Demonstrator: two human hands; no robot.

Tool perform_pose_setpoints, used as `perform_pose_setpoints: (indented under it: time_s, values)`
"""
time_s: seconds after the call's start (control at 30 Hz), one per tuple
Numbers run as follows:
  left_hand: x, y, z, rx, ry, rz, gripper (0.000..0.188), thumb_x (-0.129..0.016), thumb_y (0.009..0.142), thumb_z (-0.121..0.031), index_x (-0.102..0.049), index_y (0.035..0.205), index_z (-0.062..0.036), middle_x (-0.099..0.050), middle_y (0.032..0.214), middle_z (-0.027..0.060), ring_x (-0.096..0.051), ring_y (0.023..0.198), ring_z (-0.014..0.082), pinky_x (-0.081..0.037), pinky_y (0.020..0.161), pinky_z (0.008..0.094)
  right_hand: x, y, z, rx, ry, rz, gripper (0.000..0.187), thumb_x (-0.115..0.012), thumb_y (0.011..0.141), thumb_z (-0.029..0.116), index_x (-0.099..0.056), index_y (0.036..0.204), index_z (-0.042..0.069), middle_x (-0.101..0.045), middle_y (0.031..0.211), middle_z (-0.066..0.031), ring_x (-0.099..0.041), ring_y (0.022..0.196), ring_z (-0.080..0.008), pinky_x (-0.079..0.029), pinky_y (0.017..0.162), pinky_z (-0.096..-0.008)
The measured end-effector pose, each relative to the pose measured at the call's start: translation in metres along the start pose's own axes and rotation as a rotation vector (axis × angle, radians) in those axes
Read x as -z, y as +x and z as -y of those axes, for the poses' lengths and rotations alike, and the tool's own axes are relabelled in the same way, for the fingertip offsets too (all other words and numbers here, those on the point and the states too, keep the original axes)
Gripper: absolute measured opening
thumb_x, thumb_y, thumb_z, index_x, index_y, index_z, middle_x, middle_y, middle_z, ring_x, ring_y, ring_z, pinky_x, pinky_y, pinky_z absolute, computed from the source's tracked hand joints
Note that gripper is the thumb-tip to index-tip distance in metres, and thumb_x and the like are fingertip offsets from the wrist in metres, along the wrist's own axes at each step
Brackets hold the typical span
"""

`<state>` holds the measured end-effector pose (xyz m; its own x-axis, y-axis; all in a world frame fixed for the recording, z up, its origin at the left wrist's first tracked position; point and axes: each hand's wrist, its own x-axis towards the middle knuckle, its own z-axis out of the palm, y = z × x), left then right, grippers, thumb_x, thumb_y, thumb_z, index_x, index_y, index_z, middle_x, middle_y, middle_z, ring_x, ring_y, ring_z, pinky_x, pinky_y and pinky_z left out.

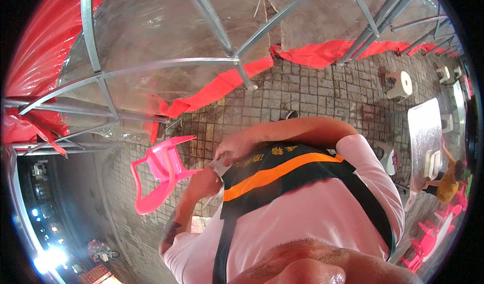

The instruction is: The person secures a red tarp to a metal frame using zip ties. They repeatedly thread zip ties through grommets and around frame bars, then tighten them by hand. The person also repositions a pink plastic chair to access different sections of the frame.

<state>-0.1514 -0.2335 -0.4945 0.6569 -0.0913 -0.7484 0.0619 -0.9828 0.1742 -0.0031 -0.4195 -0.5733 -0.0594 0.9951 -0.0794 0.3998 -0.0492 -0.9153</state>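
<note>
My left hand and my right hand come together at the side of a black apron with an orange band, worn over a pale pink shirt. Between them is a thin, pale grey piece with a soft, crumpled look. Fingers of both hands are curled around it. Its kind is unclear, and part of it is hidden by the hands. Just left of my hands stands a pink plastic armchair on the paving.
Metal tent poles with clear and red plastic sheeting stand ahead. To the right are a white stool, a silver-covered table, a person in yellow and several pink chairs. A bright light glows lower left.
</note>
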Motion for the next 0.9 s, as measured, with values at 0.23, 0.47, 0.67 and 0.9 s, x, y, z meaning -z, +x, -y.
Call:
perform_pose_setpoints:
  time_s: [0.23, 0.47, 0.67, 0.9]
  values:
    - [-0.009, -0.012, 0.006, -0.21, -0.265, -0.377, 0.019, -0.074, 0.08, -0.019, -0.077, 0.093, -0.006, -0.06, 0.136, 0.0239, -0.065, 0.116, 0.0427, -0.055, 0.094, 0.0463, -0.005, 0.003, 0.0, 0.007, 0.079, -0.139, 0.06, -0.07, 0.095, 0.041, -0.056, 0.137, 0.001, -0.065, 0.124, -0.0226, -0.062, 0.119, -0.0385, -0.049, 0.101, -0.0464]
    - [0.014, -0.022, 0.005, -0.324, -0.438, -0.475, 0.016, -0.077, 0.08, -0.016, -0.076, 0.09, -0.0032, -0.061, 0.137, 0.0205, -0.064, 0.121, 0.0383, -0.051, 0.102, 0.0412, -0.008, -0.003, 0.02, 0.3, -0.01, -0.331, 0.053, -0.072, 0.093, 0.028, -0.058, 0.138, 0.004, -0.06, 0.131, -0.0221, -0.056, 0.125, -0.0394, -0.045, 0.106, -0.0468]
    - [0.054, -0.039, 0.024, -0.523, -0.682, -0.359, 0.01, -0.075, 0.084, -0.007, -0.069, 0.086, 0.001, -0.068, 0.127, 0.0179, -0.065, 0.118, 0.0303, -0.049, 0.103, 0.0391, -0.009, -0.011, 0.022, 0.251, 0.001, -0.204, 0.027, -0.069, 0.095, 0.02, -0.067, 0.115, 0.002, -0.06, 0.129, -0.0202, -0.06, 0.119, -0.0374, -0.047, 0.102, -0.0439]
    - [0.092, -0.059, 0.045, -0.605, -0.992, -0.254, 0.009, -0.059, 0.093, -0.003, -0.061, 0.088, 0.0046, -0.066, 0.112, 0.019, -0.067, 0.105, 0.0264, -0.056, 0.092, 0.0412, -0.01, -0.012, 0.007, 0.429, 0.075, -0.192, 0.026, -0.067, 0.097, 0.021, -0.066, 0.104, -0.004, -0.067, 0.114, -0.0214, -0.063, 0.113, -0.0374, -0.049, 0.1, -0.0458]
